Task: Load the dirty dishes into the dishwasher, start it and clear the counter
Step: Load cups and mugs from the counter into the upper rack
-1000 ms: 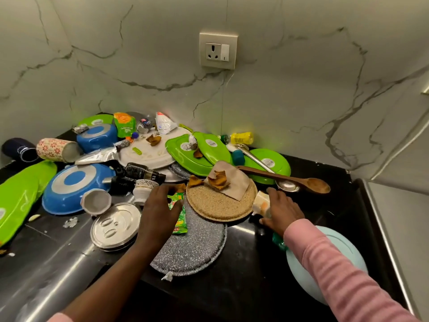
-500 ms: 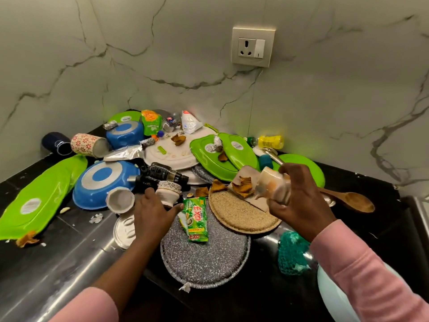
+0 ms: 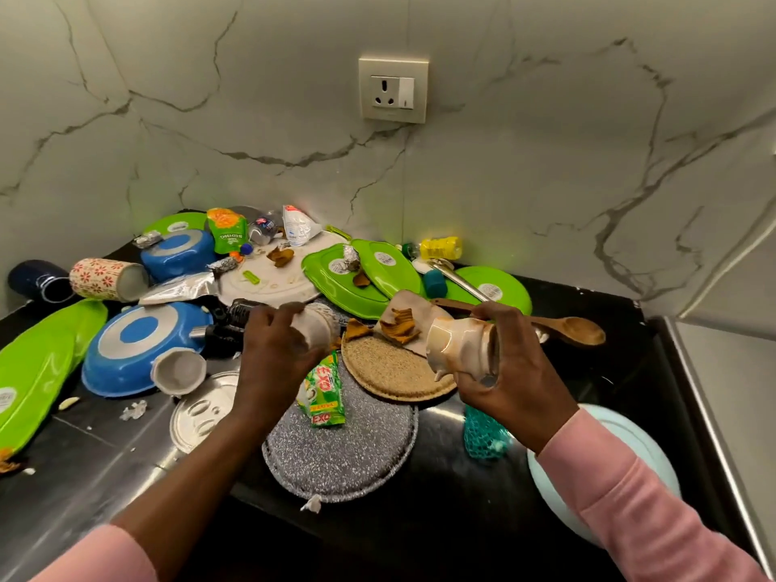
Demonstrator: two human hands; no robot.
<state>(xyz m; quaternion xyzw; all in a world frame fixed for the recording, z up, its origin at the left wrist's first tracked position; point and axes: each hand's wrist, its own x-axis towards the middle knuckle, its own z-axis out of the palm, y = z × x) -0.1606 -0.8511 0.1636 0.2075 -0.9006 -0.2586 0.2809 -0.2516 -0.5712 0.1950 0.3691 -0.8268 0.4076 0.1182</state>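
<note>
The head view looks down on a black worktop (image 3: 441, 518) in a corner of marble wall, heaped with dirty dishes. The left hand (image 3: 273, 350) has its grip curled round a small pale cup (image 3: 315, 327), held on its side just above the pile. The right hand (image 3: 508, 367) has its grip closed round a white jar (image 3: 457, 346) smeared with orange, tilted on its side above a round woven mat (image 3: 390, 371). Below the hands lies a grey speckled plate (image 3: 348, 459) with a green packet (image 3: 323, 390) on its far edge; the mat overlaps that plate's rim. Another pale cup (image 3: 178, 370) lies on its side beside a steel lid (image 3: 201, 413) and against a blue bowl (image 3: 138, 346) turned upside down. Green plates (image 3: 361, 283) lean on one another behind the mat, next to a white plate (image 3: 273, 281) with scraps on it. A wooden spoon (image 3: 575, 329) runs behind the right hand, its bowl to the right. A teal net scrubber (image 3: 483, 434) sits on the worktop under the right wrist, just beside a light blue plate (image 3: 638, 438). At far left a flowered mug (image 3: 107, 279) lies on its side near a dark mug (image 3: 38, 281). A socket (image 3: 393, 90) is set in the wall above.
</note>
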